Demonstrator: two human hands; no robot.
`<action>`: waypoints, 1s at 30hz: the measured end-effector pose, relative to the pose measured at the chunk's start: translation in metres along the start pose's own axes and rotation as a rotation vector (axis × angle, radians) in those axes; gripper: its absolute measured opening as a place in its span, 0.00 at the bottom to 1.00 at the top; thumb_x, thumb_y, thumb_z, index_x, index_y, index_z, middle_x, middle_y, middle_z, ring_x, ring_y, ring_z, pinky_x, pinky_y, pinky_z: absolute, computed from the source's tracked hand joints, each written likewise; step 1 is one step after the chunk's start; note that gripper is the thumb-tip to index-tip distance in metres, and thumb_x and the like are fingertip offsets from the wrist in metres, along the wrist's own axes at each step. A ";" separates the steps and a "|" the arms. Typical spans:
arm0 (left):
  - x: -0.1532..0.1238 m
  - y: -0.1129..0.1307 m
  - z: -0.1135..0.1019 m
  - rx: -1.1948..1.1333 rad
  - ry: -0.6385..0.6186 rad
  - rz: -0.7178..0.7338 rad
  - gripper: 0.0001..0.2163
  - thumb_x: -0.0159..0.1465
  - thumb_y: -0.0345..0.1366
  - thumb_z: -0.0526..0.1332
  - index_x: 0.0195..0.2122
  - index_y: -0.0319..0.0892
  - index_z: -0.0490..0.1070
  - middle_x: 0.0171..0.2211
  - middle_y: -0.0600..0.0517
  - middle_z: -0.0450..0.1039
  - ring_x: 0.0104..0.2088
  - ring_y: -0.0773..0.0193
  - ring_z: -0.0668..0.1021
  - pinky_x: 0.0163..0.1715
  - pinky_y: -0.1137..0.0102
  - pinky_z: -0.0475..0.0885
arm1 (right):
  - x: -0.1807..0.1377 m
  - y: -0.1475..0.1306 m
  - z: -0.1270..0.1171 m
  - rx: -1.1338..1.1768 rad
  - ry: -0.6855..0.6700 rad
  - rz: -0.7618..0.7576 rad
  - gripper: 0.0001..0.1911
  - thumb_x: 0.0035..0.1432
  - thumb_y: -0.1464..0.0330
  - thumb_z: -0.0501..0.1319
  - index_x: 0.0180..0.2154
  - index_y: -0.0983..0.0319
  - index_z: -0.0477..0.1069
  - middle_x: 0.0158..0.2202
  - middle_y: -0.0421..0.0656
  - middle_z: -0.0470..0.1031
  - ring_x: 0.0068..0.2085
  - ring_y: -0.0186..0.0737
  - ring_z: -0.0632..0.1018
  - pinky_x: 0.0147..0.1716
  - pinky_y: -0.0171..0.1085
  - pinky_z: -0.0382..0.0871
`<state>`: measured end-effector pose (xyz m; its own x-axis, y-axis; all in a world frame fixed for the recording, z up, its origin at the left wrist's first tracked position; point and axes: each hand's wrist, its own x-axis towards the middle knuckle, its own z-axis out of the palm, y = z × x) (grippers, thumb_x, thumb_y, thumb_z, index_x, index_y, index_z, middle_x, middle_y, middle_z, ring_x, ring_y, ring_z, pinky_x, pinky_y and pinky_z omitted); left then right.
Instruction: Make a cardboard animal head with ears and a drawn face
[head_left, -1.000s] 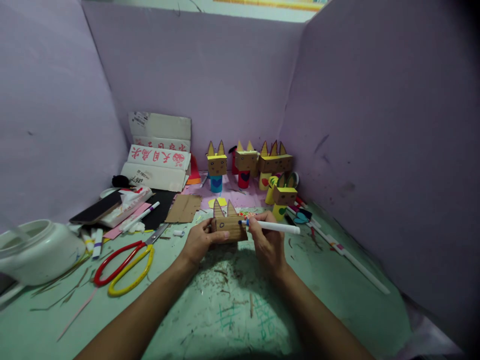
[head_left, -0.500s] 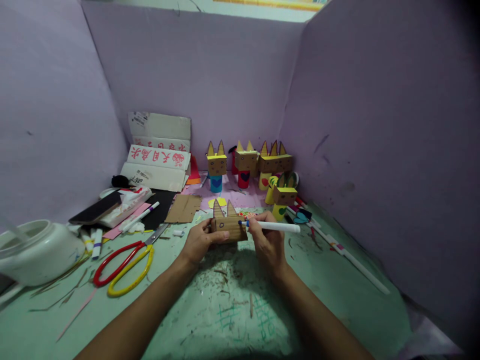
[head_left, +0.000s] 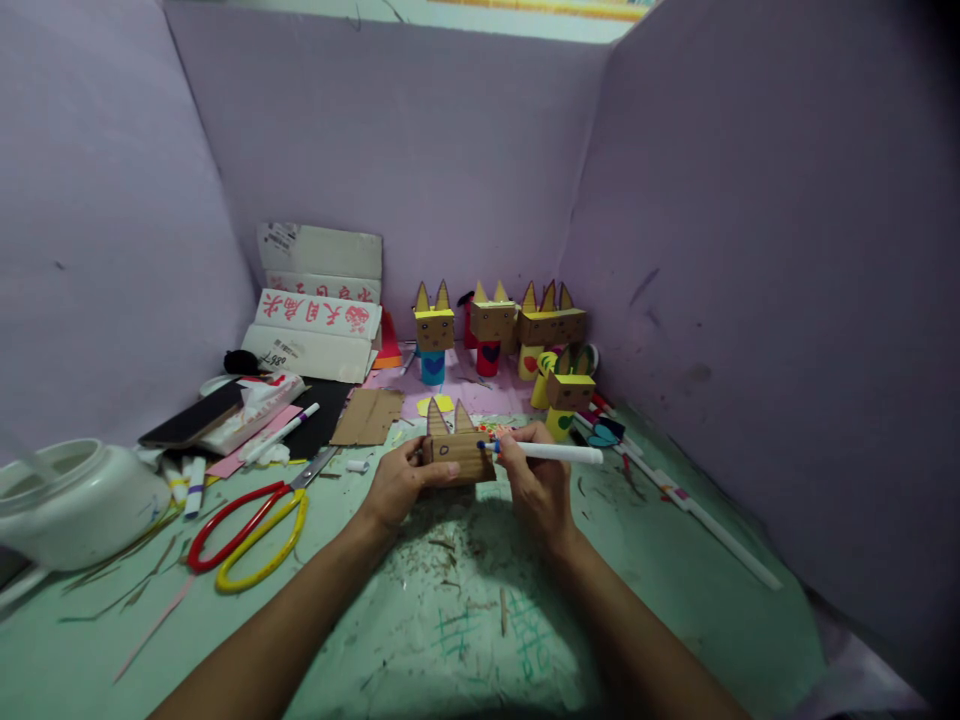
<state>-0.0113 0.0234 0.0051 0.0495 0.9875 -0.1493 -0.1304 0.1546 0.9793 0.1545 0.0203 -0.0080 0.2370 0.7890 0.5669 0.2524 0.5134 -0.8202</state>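
In the middle of the head view, a small brown cardboard box head (head_left: 466,466) with two pointed ears is raised over the table. My left hand (head_left: 401,485) grips its left end, thumb across the front. A blue-tipped white marker (head_left: 555,453) lies pinched in my right hand (head_left: 538,487), its tip touching the right part of the box's front. A small dark ring is drawn on the left part of that front, and a dark mark shows at the tip. Bright patterned material behind the box is mostly hidden.
Several cardboard animal figures (head_left: 433,345) on coloured tubes stand at the back. Red-and-yellow scissors (head_left: 262,520), a white teapot-like pot (head_left: 82,505) and a flat cardboard piece (head_left: 367,417) lie to the left. Joined markers (head_left: 720,530) stretch along the right. Purple walls (head_left: 390,150) enclose the table.
Almost nothing differs. The marker's back end has shifted very slightly to the right, while its tip stays on the box. My left hand keeps its hold.
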 end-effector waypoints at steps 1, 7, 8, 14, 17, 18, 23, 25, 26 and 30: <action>0.000 0.000 0.000 -0.001 -0.003 0.001 0.27 0.37 0.36 0.73 0.42 0.37 0.74 0.37 0.46 0.79 0.37 0.53 0.80 0.35 0.66 0.75 | 0.000 0.001 0.000 0.005 0.001 -0.001 0.10 0.58 0.63 0.57 0.27 0.59 0.63 0.22 0.37 0.66 0.26 0.37 0.70 0.27 0.37 0.65; 0.001 0.000 0.000 0.003 -0.008 -0.001 0.27 0.38 0.36 0.73 0.42 0.37 0.74 0.37 0.46 0.79 0.37 0.53 0.80 0.35 0.65 0.75 | -0.001 0.000 0.000 0.009 0.000 -0.007 0.10 0.58 0.63 0.57 0.27 0.59 0.63 0.23 0.37 0.66 0.26 0.37 0.70 0.28 0.37 0.65; 0.001 0.000 0.000 0.001 -0.011 -0.002 0.27 0.38 0.36 0.73 0.42 0.37 0.74 0.37 0.46 0.79 0.37 0.53 0.80 0.36 0.65 0.75 | -0.001 0.000 0.001 0.007 -0.002 -0.008 0.10 0.58 0.63 0.57 0.26 0.59 0.63 0.22 0.37 0.66 0.26 0.37 0.70 0.28 0.37 0.64; 0.000 0.000 -0.001 0.005 -0.012 0.006 0.27 0.38 0.36 0.73 0.41 0.38 0.75 0.35 0.47 0.79 0.36 0.53 0.80 0.35 0.66 0.75 | 0.000 -0.001 0.001 0.012 -0.006 -0.011 0.10 0.58 0.63 0.57 0.26 0.59 0.63 0.23 0.37 0.67 0.26 0.37 0.70 0.26 0.36 0.64; 0.000 0.000 -0.001 0.005 -0.019 0.007 0.26 0.38 0.36 0.73 0.41 0.38 0.75 0.36 0.47 0.79 0.36 0.53 0.80 0.35 0.65 0.75 | -0.001 -0.001 0.001 0.013 0.001 -0.006 0.10 0.58 0.63 0.58 0.26 0.59 0.63 0.22 0.37 0.66 0.26 0.37 0.70 0.26 0.36 0.64; 0.000 0.000 -0.001 0.007 -0.019 0.007 0.25 0.38 0.36 0.73 0.41 0.39 0.75 0.36 0.47 0.79 0.36 0.53 0.80 0.36 0.64 0.75 | -0.001 -0.001 0.000 0.016 0.006 -0.003 0.10 0.58 0.63 0.57 0.26 0.59 0.63 0.22 0.36 0.66 0.25 0.36 0.70 0.26 0.36 0.64; 0.001 -0.001 -0.002 0.019 -0.004 0.011 0.24 0.39 0.35 0.72 0.40 0.39 0.76 0.35 0.48 0.79 0.36 0.54 0.80 0.37 0.65 0.75 | -0.001 0.000 0.000 0.023 0.012 0.015 0.10 0.59 0.63 0.57 0.27 0.59 0.63 0.21 0.35 0.65 0.23 0.36 0.69 0.24 0.35 0.63; 0.001 -0.001 -0.001 0.019 -0.004 0.011 0.24 0.39 0.35 0.72 0.40 0.39 0.75 0.35 0.48 0.79 0.36 0.55 0.80 0.36 0.65 0.75 | -0.001 0.000 0.000 0.024 0.006 0.016 0.10 0.58 0.63 0.57 0.27 0.59 0.63 0.21 0.36 0.66 0.24 0.36 0.70 0.25 0.35 0.63; 0.001 -0.001 -0.001 0.018 -0.006 0.011 0.24 0.39 0.35 0.72 0.40 0.39 0.75 0.35 0.48 0.79 0.36 0.55 0.80 0.36 0.65 0.75 | -0.001 0.000 0.000 0.023 0.003 0.016 0.09 0.58 0.63 0.57 0.28 0.59 0.63 0.21 0.36 0.66 0.24 0.36 0.70 0.25 0.36 0.63; 0.001 -0.001 -0.001 0.015 -0.010 0.014 0.25 0.39 0.35 0.72 0.41 0.38 0.75 0.36 0.47 0.79 0.36 0.54 0.79 0.36 0.65 0.75 | 0.000 -0.001 0.000 0.013 -0.006 0.018 0.09 0.58 0.63 0.57 0.27 0.59 0.63 0.22 0.36 0.66 0.24 0.36 0.69 0.25 0.36 0.62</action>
<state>-0.0123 0.0242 0.0039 0.0580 0.9892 -0.1344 -0.1161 0.1404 0.9833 0.1538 0.0198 -0.0077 0.2360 0.7998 0.5520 0.2365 0.5037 -0.8309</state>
